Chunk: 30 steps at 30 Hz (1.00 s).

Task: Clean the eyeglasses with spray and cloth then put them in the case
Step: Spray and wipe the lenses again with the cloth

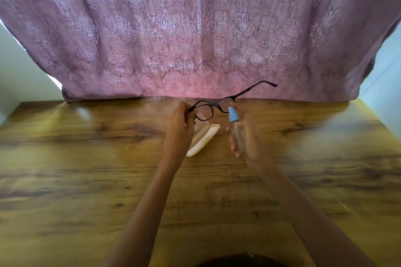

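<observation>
Black-framed eyeglasses (pixel 219 105) are held up over the wooden table, one temple arm sticking out to the upper right. My left hand (pixel 179 128) pinches the frame's left end. My right hand (pixel 245 136) grips a small clear spray bottle (pixel 235 128) with a light blue top, its nozzle close beside the right lens. A finger rests on the blue top. Below the glasses an open white case (pixel 202 136) lies on the table, partly hidden by my left hand. No cloth is visible.
The wooden table (pixel 86 169) stretches wide on both sides of my arms. A mauve patterned curtain (pixel 195 28) hangs along the table's far edge. Pale walls show at the left and right.
</observation>
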Each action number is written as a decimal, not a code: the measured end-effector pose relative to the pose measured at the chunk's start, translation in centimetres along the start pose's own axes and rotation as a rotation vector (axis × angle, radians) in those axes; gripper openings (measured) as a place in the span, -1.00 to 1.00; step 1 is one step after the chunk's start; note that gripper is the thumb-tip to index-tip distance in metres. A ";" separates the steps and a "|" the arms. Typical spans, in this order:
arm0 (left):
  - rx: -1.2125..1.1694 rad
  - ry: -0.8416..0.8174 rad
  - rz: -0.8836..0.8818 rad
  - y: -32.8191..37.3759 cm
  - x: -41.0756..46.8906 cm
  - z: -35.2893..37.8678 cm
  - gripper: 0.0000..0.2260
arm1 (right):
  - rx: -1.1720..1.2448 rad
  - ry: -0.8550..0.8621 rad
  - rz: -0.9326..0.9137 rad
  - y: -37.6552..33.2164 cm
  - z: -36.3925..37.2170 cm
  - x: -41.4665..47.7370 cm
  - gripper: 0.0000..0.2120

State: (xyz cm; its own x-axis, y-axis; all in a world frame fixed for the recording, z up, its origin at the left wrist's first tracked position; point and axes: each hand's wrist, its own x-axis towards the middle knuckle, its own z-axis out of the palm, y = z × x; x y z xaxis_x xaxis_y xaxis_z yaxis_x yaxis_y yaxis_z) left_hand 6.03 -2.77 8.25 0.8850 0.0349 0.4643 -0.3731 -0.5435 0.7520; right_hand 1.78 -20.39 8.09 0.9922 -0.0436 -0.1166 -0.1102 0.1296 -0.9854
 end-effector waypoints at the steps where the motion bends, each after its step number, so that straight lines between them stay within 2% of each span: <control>1: -0.003 0.000 0.003 0.0 -0.1 0.0 -0.92 | 0.047 -0.043 -0.019 -0.3 0.4 -0.3 -0.59; 4: -0.010 0.010 -0.005 0.1 -0.1 -0.2 -0.92 | 0.124 -0.143 -0.077 -1.2 1.4 -0.7 -0.65; 7: -0.029 0.020 -0.001 0.0 -0.1 -0.3 -0.93 | 0.058 -0.155 -0.130 -1.7 2.0 -0.7 -0.68; 10: -0.053 0.013 0.020 0.0 -0.2 -0.3 -0.95 | -0.177 -0.095 -0.194 -2.2 2.5 -0.7 -0.61; 14: -0.112 0.034 0.039 0.5 -0.6 -0.4 -0.90 | -0.555 -0.037 -0.526 -2.7 3.0 -0.3 -0.57; 16: -0.122 0.042 0.020 0.6 -0.9 -0.3 -0.95 | -0.692 -0.017 -0.632 -2.8 3.3 -0.2 -0.56; 17: -0.119 0.051 0.018 0.7 -0.9 -0.3 -0.91 | -0.731 -0.015 -0.661 -2.9 3.4 -0.1 -0.56; 20: -0.126 0.063 0.028 0.9 -1.0 -0.3 -0.82 | -0.803 -0.008 -0.699 -2.8 3.7 0.0 -0.55; 25: -0.129 0.073 0.029 0.8 -1.3 -0.3 -0.83 | -0.905 0.049 -0.701 -2.6 3.7 -0.1 -0.45; 30: -0.128 0.083 0.020 0.8 -1.3 -0.4 -0.83 | -0.877 0.120 -0.690 -2.2 4.0 -0.7 -0.44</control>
State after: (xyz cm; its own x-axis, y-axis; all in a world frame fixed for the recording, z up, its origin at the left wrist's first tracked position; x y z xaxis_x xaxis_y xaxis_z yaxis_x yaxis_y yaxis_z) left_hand 4.47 -2.96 8.41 0.8529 0.0971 0.5129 -0.4277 -0.4335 0.7932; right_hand 1.58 -16.64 10.85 0.8499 0.0621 0.5234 0.4111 -0.6994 -0.5846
